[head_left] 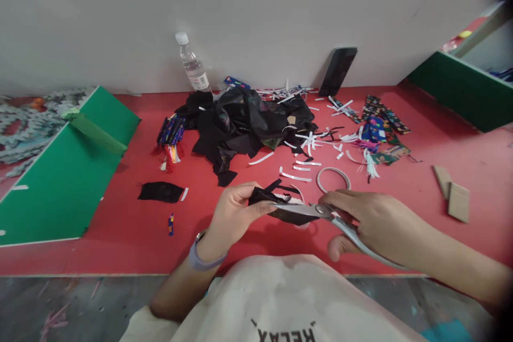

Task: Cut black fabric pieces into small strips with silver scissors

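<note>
Far left, a green panel (44,192) stands on the red tabletop (128,235), pale tangled material (28,123) heaped behind it. Next, a flat black patch (160,191), a white strip (185,194) just beside its right end; a small blue-and-yellow scrap (171,224) nearer the table edge. Farther back, dark patterned pieces (171,130) with a reddish tassel (171,156), then a clear bottle (195,67), white-capped, tilted against the wall. Dark fabric heap (244,123) to its right, crumpled. Left hand (234,211), lilac band (200,263) at the wrist: thumb and fingers pinched on black cloth (296,217), held between the 2 hands near the front of the table. Scissors (337,220) point left, a blade lying across the cloth, tip at the left thumb; cannot tell whether any fabric sits between the blades. Phone (339,70) leans on the wall, tape roll (348,173) lies just beyond the right hand (372,214), whose fingers grasp the scissors' handles, thumb lower. Farther right, patterned patches (377,128) with a pale tassel (371,164), 2 cardboard pieces (459,203) overlapping, another green board (460,88).
</note>
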The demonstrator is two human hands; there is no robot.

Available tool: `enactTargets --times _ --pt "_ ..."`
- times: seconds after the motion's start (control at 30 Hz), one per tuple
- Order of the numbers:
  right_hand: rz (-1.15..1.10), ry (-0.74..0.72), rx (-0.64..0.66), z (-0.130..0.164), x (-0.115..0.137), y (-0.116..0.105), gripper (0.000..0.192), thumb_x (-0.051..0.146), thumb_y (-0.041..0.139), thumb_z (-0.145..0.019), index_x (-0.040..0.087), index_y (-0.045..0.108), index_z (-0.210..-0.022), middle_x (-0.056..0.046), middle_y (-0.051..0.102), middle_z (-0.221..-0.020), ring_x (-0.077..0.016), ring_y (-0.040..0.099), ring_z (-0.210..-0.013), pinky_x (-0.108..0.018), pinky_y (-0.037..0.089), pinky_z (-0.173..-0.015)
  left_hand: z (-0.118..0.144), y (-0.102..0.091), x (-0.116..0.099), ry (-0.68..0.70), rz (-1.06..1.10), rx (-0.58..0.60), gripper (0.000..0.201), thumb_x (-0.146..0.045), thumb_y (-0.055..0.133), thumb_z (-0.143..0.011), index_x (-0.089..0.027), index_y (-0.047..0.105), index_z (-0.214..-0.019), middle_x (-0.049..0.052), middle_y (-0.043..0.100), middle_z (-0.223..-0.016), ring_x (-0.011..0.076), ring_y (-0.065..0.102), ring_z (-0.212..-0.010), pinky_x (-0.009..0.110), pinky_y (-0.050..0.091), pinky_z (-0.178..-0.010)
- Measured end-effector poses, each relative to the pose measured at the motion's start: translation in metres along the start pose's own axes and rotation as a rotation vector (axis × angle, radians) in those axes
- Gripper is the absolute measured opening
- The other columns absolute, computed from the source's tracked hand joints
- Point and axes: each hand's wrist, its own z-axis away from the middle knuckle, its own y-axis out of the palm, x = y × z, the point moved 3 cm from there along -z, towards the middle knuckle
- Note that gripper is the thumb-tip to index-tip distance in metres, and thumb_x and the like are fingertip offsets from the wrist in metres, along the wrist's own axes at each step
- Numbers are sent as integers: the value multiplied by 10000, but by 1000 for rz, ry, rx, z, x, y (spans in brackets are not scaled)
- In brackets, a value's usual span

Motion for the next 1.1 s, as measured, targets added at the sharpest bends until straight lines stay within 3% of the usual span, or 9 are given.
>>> enactTargets --times 0.7,0.87,1.1 --pt "-70 9 -9 14 -3 -1 603 773 493 -720 200 614 -864 3 595 -610 -132 486 -487 -240 343 -476 4 9 -10 27 3 25 197 -306 745 -723 -157 639 -649 -3 536 -683 124 472 -667 248 355 -631" --pt "-53 2 -31 21 -3 -4 593 761 494 -738 196 618 -869 -17 635 -658 -147 545 -512 -246 341 -474 6 17 -15 40 -4 33 191 -294 740 -730 -156 631 -656 -6 523 -678 123 470 -668 246 354 -635" --pt "-27 -8 -46 25 -2 -4 583 758 497 -743 196 618 -841 -10 601 -608 -145 522 -480 -244 340 -456 15 31 -19 36 -50 27 161 -282 725 -740 -156 649 -674 11 547 -695 144 504 -687 262 396 -659"
